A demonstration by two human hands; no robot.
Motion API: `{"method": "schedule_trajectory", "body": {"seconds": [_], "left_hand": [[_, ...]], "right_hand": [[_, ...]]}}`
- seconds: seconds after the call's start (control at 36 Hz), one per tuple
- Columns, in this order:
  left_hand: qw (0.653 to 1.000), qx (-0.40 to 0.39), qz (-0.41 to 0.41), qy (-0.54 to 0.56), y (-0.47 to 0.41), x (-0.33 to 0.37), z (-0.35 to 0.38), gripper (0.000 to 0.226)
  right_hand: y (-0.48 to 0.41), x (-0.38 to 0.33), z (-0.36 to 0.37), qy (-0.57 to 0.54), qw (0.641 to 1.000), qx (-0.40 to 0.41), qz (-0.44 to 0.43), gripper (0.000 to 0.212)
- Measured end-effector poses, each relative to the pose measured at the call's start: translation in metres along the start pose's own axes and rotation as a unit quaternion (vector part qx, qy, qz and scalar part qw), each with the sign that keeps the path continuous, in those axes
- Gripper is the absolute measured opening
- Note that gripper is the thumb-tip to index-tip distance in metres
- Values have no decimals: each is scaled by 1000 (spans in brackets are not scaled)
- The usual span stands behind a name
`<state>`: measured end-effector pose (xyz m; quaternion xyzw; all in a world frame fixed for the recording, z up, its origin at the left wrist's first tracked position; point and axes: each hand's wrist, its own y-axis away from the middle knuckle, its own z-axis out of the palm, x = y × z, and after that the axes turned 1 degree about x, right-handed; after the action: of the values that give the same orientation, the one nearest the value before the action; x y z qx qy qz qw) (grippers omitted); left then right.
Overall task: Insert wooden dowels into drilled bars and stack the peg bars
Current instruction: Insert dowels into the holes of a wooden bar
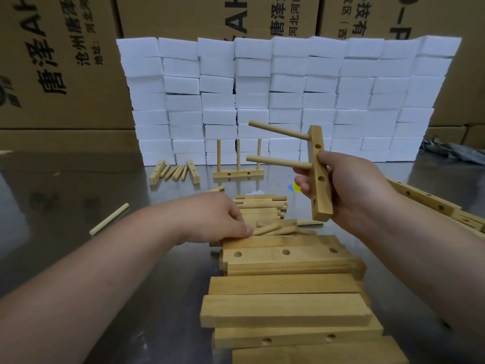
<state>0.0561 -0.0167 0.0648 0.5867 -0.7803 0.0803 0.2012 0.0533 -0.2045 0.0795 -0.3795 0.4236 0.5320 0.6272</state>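
Your right grip (pixel 349 190) is clenched round the drilled bar (pixel 322 206), held on end above the surface (pixel 65 179), with two seated dowels (pixel 278 162) pointing left. Your left grip (pixel 210 219) lies with bent fingers on the dowel pile (pixel 262 208), fingertips against one dowel (pixel 265 229). I cannot tell whether it is pinched.

The likely trouble is the third hole. Your right fingers wrap the bar's lower half, where that hole should be, so they may block it. A dowel pushed in crooked can jam or knock the bar askew in your hold. Pressing hard while the bar hangs in the air may also twist the two seated dowels loose.

Watch your left forearm, too: it passes just beside the stacked bars (pixel 283 285) and could nudge them.
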Motion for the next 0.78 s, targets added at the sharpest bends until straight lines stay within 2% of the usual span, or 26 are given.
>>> {"method": "schedule_trajectory", "body": {"seconds": [0.31, 0.58, 0.78], "left_hand": [[1000, 14, 18, 10, -1, 1, 3, 11], [1000, 10, 10, 0, 0, 3, 5, 23], [998, 31, 38, 39, 4, 5, 1, 15]], "right_hand": [[0, -1, 0, 0, 1000, -1, -2, 20], [1, 0, 1, 2, 1000, -1, 2, 19], [1, -1, 0, 3, 1000, 4, 2, 21]]}}
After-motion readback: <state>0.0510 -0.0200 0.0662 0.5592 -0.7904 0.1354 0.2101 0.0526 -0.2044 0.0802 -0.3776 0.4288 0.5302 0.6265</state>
